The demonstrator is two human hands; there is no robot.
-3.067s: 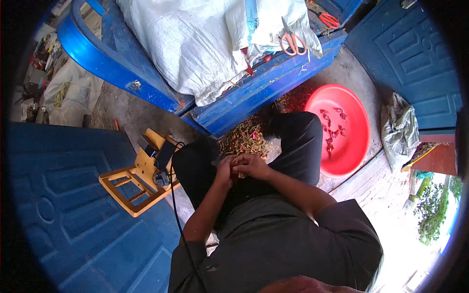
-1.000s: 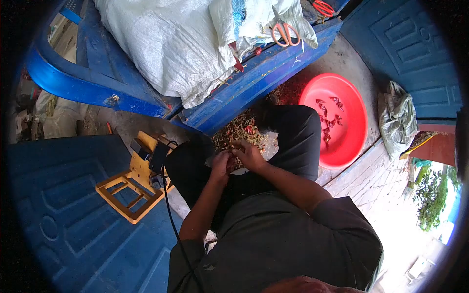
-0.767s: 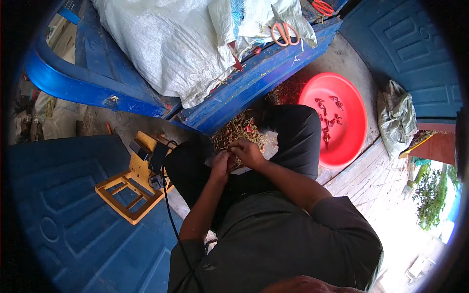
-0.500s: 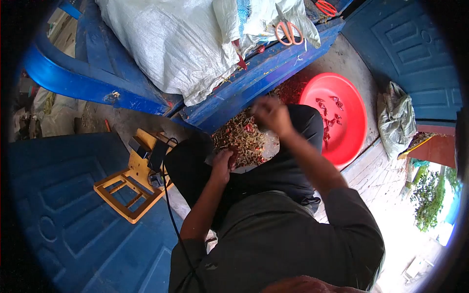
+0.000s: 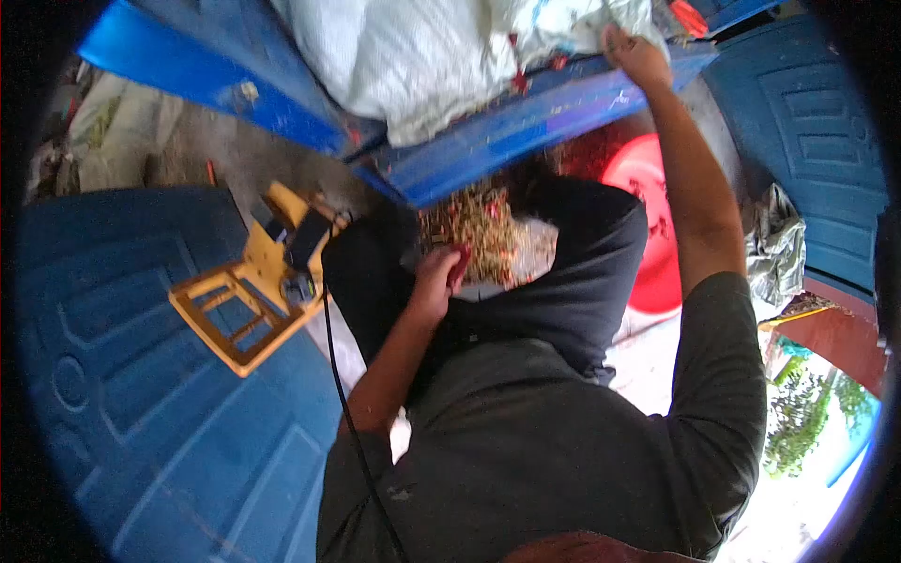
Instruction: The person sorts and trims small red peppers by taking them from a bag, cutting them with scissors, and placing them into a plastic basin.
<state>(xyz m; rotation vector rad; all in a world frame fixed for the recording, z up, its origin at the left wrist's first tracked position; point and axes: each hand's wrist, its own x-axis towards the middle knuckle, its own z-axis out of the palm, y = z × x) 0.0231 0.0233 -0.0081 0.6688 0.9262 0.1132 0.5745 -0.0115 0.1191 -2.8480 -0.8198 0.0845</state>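
My left hand (image 5: 436,281) is closed around a dark red dried chili pepper (image 5: 459,266), above my lap. Just past it lies a heap of dry stems and chili scraps (image 5: 483,230), between my knees. My right hand (image 5: 640,61) reaches out to the edge of the blue wooden bench (image 5: 535,131), beside the white woven sack (image 5: 404,66). Its fingers are curled over the spot where the pink-handled scissors lay, and the hand hides them.
A red basin (image 5: 648,272) with several dried chilies stands right of my knee, partly behind my right arm. An orange-red handled tool (image 5: 690,19) lies on the bench. At left is a yellow wooden stool (image 5: 235,324) with devices and a cable (image 5: 330,366). A crumpled sack (image 5: 779,244) sits far right.
My right hand has moved from above the heap up and right to the scissors' place on the bench. My left hand still holds the chili. The whole view has shifted.
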